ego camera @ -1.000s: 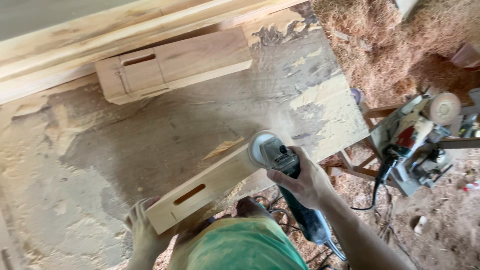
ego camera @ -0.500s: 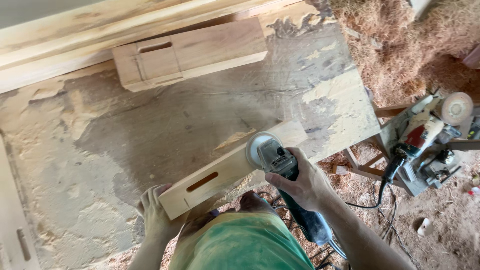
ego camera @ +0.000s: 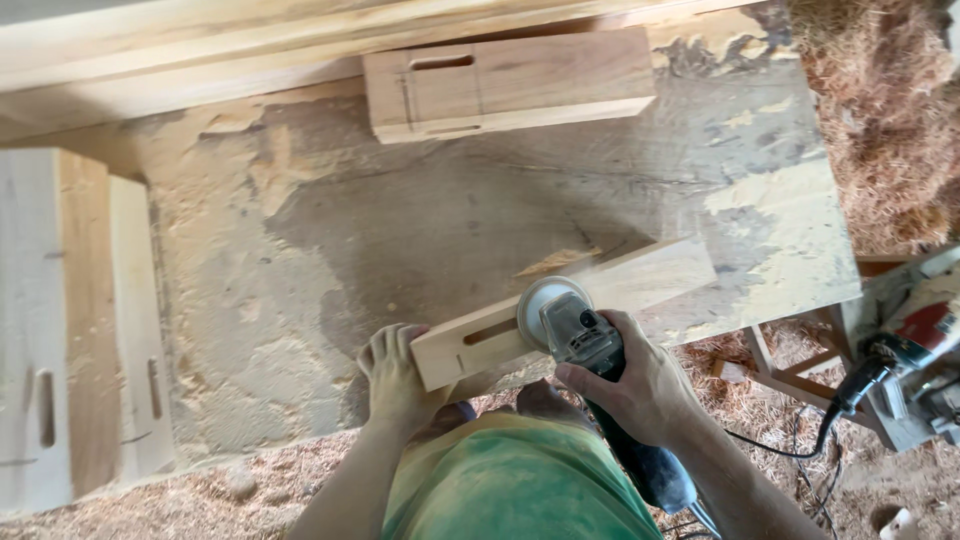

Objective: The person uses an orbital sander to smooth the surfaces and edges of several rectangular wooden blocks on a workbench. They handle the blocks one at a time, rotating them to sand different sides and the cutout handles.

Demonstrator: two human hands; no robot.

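A pale wooden block (ego camera: 640,285) with a slot cut near its end lies slanted across the near edge of the worn workbench (ego camera: 400,230). My left hand (ego camera: 395,375) presses on the block's near end, fingers over the top. My right hand (ego camera: 635,385) grips a grey angle grinder (ego camera: 580,335), whose round sanding disc (ego camera: 545,305) rests on the block's top face just right of the slot. The grinder's dark handle runs back under my wrist.
A second slotted wooden block (ego camera: 510,80) lies at the bench's far side against long planks. Two slotted boards (ego camera: 85,320) lie at the left. A circular saw (ego camera: 915,345) rests on a stand at the right, over sawdust-covered ground.
The view has shifted so the bench's left side and its boards now show. The grinder disc has slid along the block towards the slotted near end.
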